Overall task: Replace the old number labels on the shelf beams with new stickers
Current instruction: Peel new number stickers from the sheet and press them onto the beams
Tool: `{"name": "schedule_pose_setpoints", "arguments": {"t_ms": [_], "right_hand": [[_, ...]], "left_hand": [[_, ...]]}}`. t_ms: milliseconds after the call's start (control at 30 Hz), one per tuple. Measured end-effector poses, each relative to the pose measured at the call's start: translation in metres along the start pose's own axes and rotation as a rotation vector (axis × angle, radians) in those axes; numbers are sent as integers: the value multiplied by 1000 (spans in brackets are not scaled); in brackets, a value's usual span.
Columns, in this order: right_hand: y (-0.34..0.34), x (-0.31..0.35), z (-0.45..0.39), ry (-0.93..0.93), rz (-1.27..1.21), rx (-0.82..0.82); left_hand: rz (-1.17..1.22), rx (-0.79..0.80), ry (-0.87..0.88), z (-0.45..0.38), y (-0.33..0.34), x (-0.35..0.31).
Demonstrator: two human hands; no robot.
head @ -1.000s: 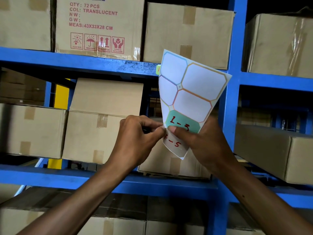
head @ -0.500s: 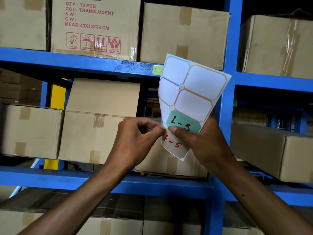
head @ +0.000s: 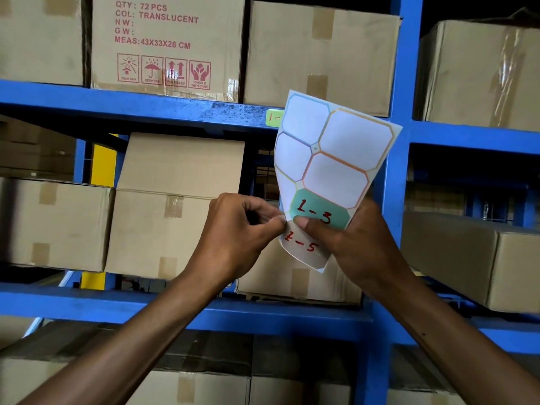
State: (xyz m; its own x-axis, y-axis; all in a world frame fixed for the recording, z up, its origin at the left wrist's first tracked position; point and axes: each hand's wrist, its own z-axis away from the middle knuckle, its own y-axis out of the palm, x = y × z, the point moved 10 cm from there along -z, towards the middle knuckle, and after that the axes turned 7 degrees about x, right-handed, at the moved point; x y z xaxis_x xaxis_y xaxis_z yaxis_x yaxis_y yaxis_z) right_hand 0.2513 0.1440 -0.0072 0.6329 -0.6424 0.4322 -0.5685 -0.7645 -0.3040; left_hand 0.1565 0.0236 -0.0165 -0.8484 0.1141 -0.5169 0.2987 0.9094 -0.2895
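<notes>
Green beam label (head: 274, 116) — half-hidden behind sticker sheet (head: 330, 159)

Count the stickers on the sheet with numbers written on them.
2: the teal 1-3 sticker above the right thumb, and the 1-5 sticker below it. Fingers may hide others.

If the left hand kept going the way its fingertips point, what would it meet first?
The left hand points rightward, fingertips already pinched at the left edge of the sticker sheet, beside the teal 1-3 sticker. Going on, it would likely meet the right hand's thumb.
</notes>
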Motion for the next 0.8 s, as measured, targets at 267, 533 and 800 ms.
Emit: {"name": "schedule_pose_setpoints", "arguments": {"t_ms": [267,533,800], "right_hand": [[-5,-12,-1,38,-85,-31],[-21,-34,-2,175,-221,-110],[-6,-38,-10,276,-382,159]], "left_hand": [[-4,-57,19,0,-2,1],[249,4,-63,-2,0,17],[471,184,-251,-21,3,39]]}}
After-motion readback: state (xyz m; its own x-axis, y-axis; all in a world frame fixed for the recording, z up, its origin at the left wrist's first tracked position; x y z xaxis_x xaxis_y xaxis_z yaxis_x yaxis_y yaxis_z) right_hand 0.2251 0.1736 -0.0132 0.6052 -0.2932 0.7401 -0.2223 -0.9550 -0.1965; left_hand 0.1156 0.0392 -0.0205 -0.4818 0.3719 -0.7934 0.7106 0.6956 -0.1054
